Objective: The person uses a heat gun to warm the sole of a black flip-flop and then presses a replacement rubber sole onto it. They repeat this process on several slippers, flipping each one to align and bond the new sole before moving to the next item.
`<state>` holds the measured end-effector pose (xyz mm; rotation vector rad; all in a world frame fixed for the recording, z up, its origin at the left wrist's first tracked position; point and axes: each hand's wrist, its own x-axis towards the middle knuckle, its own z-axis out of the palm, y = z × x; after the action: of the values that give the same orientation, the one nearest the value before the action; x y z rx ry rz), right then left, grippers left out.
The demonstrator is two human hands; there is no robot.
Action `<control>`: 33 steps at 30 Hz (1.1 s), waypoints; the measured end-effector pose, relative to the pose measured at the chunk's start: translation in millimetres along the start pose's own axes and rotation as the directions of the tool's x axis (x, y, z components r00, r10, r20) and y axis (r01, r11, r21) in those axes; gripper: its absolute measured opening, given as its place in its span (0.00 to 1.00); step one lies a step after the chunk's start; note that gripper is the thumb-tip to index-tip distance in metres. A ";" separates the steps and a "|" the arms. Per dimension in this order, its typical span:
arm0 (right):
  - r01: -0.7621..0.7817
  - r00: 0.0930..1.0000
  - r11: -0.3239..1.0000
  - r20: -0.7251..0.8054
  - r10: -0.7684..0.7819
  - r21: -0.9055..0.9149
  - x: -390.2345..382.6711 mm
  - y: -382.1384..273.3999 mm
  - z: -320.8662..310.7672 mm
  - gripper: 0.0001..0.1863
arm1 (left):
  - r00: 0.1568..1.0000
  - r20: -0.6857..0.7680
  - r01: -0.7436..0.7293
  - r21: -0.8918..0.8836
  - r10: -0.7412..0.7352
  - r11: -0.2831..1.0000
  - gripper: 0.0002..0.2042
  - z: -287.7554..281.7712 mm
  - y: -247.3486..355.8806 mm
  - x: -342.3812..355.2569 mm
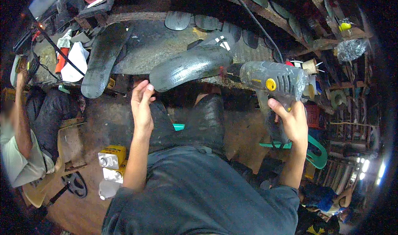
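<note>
My right hand (290,117) is wrapped around the handle of a grey heat gun (271,79) with side vents and a round yellow badge. Its dark front end points left, close to the right end of a black, curved shoe sole (190,67). This sole lies tilted at the edge of the workbench (145,48). By its left end is my left hand (142,102), fingers loosely bent and apart, thumb tip near the sole's edge; whether it touches cannot be made out. A second dark sole (105,59) rests farther left, sticking out past the bench edge.
Several more soles (178,20) line the back of the bench. White and orange items (70,56) lie at left. Yellow and silver cans (112,158) stand on the floor. A person (25,152) sits at left; another person (327,202) is at lower right. A cable (257,19) hangs from above.
</note>
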<state>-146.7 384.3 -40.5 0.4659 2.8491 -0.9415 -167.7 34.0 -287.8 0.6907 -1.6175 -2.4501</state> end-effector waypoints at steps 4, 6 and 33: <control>0.000 1.000 1.000 -0.023 0.000 0.009 11.2 8.2 -1.4 0.26 | 0.985 0.152 0.105 -0.138 -0.084 0.985 0.19 -3.2 -2.6 10.9; 0.008 0.999 0.998 -0.040 -0.006 0.054 17.9 12.1 0.4 0.26 | 0.987 0.141 0.091 -0.114 -0.075 0.989 0.18 -2.6 -0.5 12.9; 0.172 0.969 0.951 0.127 -0.210 0.257 56.4 -46.1 35.9 0.21 | 0.962 0.270 0.111 -0.254 -0.040 0.961 0.23 -3.3 14.7 5.9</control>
<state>-214.8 342.2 -54.3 0.1286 2.6864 -1.3110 -173.5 23.0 -277.4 0.4083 -1.3138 -2.8456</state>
